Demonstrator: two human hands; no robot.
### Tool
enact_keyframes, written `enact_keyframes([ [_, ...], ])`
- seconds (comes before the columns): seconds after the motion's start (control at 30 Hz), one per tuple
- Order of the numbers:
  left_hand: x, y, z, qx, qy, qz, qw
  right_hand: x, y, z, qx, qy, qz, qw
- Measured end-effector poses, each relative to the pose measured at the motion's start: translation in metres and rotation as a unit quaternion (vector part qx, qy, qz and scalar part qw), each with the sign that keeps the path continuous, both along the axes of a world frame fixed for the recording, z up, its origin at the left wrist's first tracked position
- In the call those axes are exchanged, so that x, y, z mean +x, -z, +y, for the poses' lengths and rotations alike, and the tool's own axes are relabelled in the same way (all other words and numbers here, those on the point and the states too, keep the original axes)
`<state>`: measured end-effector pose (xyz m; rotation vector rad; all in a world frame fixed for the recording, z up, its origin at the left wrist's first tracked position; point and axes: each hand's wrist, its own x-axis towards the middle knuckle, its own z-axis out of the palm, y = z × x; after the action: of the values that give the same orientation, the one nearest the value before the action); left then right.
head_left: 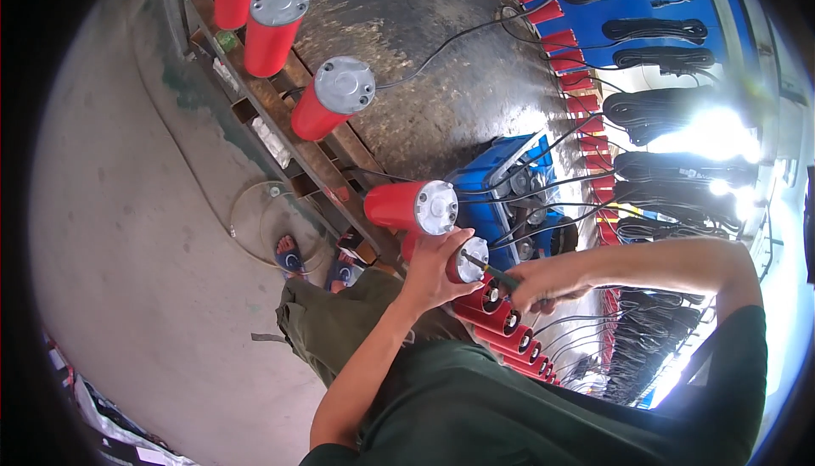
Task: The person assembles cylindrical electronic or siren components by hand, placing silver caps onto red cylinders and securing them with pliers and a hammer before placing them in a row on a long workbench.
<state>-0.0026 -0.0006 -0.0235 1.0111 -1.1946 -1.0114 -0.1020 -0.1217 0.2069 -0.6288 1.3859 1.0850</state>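
Right hand (545,283): closed around a screwdriver (502,278) with a dark handle, shaft aimed at the grey end cap.
Left hand (431,267): clamped around the top of the gripped cylinder, fingers on one side, thumb on the other; apart from the right hand, with the cap between.
Gripped cylinder: red, standing at the near edge of the bench, mostly hidden behind the left hand.
Grey end cap (474,255): set on the gripped cylinder; screwdriver tip at its face; fastening judged under way, with seating of the screws too small to tell.
Open red cylinders (511,323): lined up beyond the right hand, no caps visible, dark interiors with pale centres; judged left to do.
Neighbouring capped cylinder (395,204): just beside the left hand, grey cap in place; capping judged done, tightness impossible to tell.
Blue crate (475,179): behind the work on the bench, loaded with dark grey metal parts.
Further capped cylinders (319,113): spaced along the near edge toward the upper left, likewise judged capped.
Bench (399,29): dark, worn top, crossed by black cables.
Far red row (584,103): along the opposite edge, tops not legible, progress there impossible to judge.
Coiled black cables (649,114): bundled beyond the far row.
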Motion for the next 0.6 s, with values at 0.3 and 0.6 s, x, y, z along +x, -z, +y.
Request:
enact_keyframes([
  [0.3, -0.001, -0.001, -0.001, 0.012, 0.007, 0.014, 1.0, 0.0, -0.015, -0.002, -0.198, -0.53, -0.156, 0.81],
  [0.6, -0.002, -0.003, 0.0, 0.015, 0.008, 0.006, 1.0, -0.001, 0.006, -0.008, -0.003, -0.149, 0.005, 0.989],
])
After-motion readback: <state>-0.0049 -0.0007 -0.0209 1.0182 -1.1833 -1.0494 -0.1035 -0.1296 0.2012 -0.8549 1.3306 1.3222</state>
